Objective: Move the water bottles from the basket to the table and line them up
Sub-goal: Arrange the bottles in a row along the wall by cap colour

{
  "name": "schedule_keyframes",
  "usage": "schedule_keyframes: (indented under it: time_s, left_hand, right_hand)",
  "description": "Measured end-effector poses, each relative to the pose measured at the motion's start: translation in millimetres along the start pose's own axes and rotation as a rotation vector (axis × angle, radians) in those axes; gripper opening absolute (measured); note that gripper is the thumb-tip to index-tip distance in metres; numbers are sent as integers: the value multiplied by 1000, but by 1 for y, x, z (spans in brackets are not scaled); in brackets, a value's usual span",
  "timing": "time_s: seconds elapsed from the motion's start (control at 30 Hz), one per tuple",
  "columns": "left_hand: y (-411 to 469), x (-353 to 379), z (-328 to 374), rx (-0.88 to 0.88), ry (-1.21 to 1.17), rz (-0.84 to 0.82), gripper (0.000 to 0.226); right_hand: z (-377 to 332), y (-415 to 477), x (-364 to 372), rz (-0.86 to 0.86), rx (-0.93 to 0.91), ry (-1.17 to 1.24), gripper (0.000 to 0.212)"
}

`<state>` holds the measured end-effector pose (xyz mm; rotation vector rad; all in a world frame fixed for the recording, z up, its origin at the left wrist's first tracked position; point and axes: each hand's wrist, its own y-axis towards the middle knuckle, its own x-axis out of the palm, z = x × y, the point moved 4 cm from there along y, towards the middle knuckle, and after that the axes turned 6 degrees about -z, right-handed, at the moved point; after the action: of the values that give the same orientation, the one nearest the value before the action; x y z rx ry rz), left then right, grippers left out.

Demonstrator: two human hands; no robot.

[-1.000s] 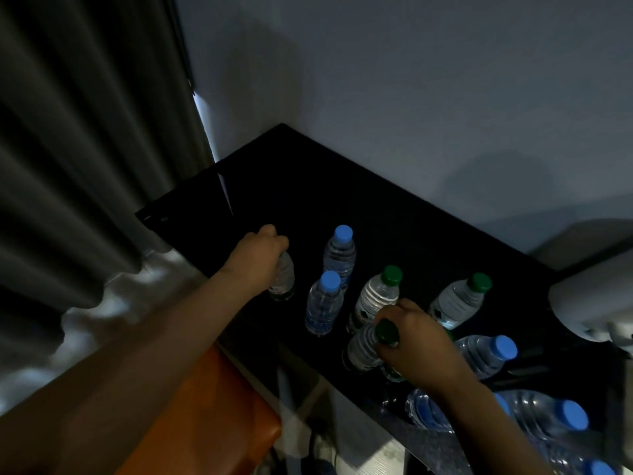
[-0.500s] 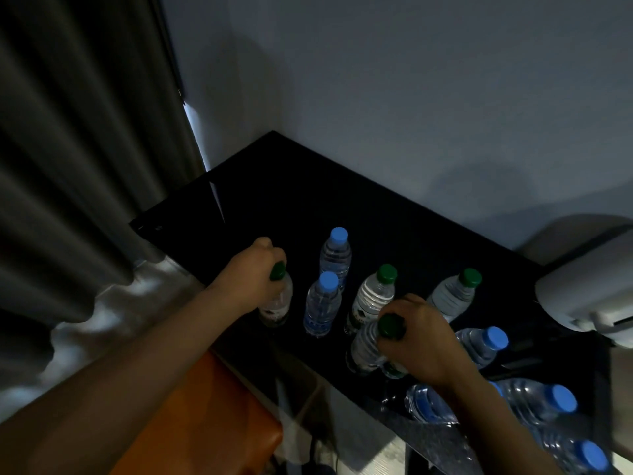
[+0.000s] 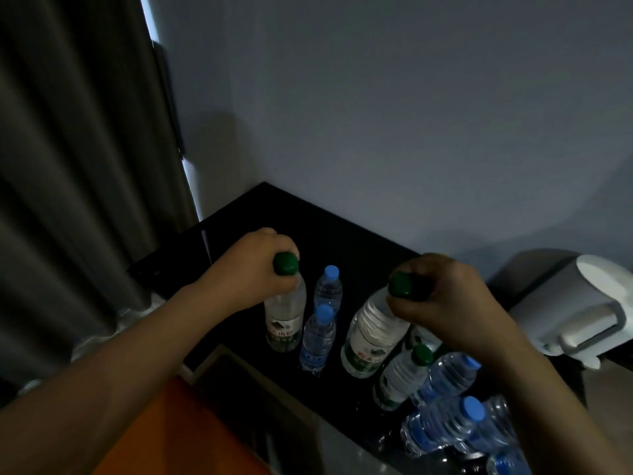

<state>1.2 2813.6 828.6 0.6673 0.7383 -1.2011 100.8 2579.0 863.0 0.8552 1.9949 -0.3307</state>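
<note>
Grey wall (image 3: 411,114), bare, fills the upper view. Dark pleated curtain (image 3: 68,166) hangs along the left. Black table (image 3: 308,228), glossy, sits in the corner under the wall. White plastic appliance (image 3: 589,303) stands at the table's right end. Orange object (image 3: 164,433), lower left, below the table's near edge; kind cannot be told.

Left hand (image 3: 260,269): forearm reaches in from lower left, fingers curled round the neck of the left green-capped bottle (image 3: 286,313), cap showing beside the fist. Bottle upright at the group's left end; whether its base touches the table cannot be told.

Right hand (image 3: 445,303): forearm enters from lower right, knuckles up, fingers and thumb closed round the neck of the right green-capped bottle (image 3: 373,334), which is tilted, cap toward the right.

Near blue-capped bottle (image 3: 318,337) and far blue-capped bottle (image 3: 329,289): upright, one behind the other, between the two held bottles.

Third green-capped bottle (image 3: 400,378): just beside the tilted one, under the right wrist.

Further blue-capped bottles (image 3: 445,426): clustered at the near right of the table.
</note>
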Motion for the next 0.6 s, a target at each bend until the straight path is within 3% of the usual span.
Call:
schedule_keyframes:
  time_s: [0.27,0.6]
  left_hand:
    - [27,-53,42,67,26,79,25]
    - [76,-101,91,94,77,226,25]
  right_hand:
    - [-34,33,-71,113,-90,89,11]
    - [-21,88,-128,142,-144,99,10]
